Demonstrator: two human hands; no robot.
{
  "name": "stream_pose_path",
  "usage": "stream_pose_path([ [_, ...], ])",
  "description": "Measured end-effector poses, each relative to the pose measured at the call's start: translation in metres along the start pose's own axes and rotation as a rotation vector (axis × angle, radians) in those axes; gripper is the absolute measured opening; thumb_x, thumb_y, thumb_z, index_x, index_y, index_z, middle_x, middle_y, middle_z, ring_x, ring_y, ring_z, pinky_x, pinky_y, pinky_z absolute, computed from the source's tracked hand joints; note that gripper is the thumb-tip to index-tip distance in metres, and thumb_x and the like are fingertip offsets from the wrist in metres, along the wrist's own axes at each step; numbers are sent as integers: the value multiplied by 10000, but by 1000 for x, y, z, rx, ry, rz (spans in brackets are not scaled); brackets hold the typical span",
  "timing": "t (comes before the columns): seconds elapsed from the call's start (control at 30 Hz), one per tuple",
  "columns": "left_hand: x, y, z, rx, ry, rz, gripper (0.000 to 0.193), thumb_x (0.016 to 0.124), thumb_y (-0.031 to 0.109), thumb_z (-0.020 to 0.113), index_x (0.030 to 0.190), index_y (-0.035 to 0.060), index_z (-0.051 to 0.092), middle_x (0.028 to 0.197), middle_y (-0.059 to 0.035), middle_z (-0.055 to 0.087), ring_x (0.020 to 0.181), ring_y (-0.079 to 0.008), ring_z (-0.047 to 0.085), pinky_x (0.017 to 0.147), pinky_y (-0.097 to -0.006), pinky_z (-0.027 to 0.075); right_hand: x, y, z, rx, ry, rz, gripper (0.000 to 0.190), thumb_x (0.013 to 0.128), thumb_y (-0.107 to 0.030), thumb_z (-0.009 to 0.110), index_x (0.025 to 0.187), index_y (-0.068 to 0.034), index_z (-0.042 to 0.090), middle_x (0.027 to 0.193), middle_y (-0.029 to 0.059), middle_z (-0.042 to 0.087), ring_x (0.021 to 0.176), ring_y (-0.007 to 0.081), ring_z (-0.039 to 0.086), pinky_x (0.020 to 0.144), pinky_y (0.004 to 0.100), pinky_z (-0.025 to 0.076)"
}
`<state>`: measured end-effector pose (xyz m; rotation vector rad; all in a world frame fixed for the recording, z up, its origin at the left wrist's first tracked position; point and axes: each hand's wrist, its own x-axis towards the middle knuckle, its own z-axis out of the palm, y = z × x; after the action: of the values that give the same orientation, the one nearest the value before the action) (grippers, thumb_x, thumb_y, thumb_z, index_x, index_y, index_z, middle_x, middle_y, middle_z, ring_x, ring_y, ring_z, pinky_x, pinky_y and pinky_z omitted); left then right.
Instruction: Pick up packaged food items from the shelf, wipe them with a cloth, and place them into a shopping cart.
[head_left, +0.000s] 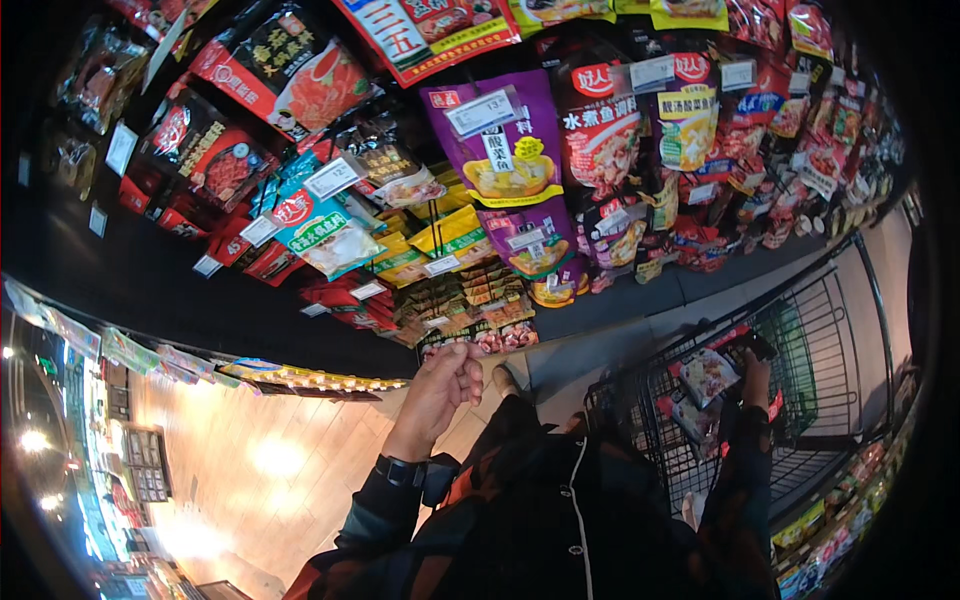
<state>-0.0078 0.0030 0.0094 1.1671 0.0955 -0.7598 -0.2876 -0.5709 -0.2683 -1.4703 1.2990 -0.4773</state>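
Observation:
My left hand (442, 390) is raised in front of the shelf's lower edge, with its fingers curled and nothing visible in them. A dark watch (401, 471) is on that wrist. To the right, my right hand (754, 381) reaches into a black wire shopping cart (652, 390). Its fingers are at a dark item (757, 345); whether they grip it is too small to tell. Beside that hand, a food packet (707, 375) with a picture of food lies in the cart, and another packet (694, 420) lies nearer to me.
Seasoning pouches hang in rows on the black shelf, including a purple pouch (502, 142), a teal and white pouch (326, 232) and a black and red pouch (600, 124). Price tags (480, 112) stick out before them. Packaged goods (832, 517) line the lower right. Wooden-look flooring (247, 442) spreads at left.

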Motion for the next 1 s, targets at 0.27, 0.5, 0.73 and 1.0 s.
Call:
stream_pose_path([
  [0.27,9,1,0,-31,-30,0,300,1074,314,489,1107,41,609,811,-20,634,660,-134,609,584,-272,505,-40,-28,-76,365,108,9,447,979,-343,626,1193,46,577,1152,109,611,985,241,624,874,367,514],
  [0.5,22,5,-9,-51,-73,5,298,1079,308,472,1122,43,601,821,-9,633,686,-122,615,587,-265,511,-151,-196,-81,407,158,-331,592,993,-476,609,1269,46,560,1164,122,655,1010,187,648,830,375,544],
  [0.73,39,71,-12,72,78,412,307,1048,351,529,1163,72,586,1013,-42,640,889,-151,633,753,-331,538,-257,-325,87,238,-265,-384,377,1016,-373,608,1089,-3,612,1037,47,662,919,103,618,809,261,503],
  [1.0,55,167,-47,124,350,758,517,1020,386,592,1359,7,496,1297,-125,562,1261,-251,537,1061,-436,437,-303,-389,243,427,-985,-485,342,1011,-282,625,1229,-19,604,1089,4,650,973,57,560,874,251,471],
])
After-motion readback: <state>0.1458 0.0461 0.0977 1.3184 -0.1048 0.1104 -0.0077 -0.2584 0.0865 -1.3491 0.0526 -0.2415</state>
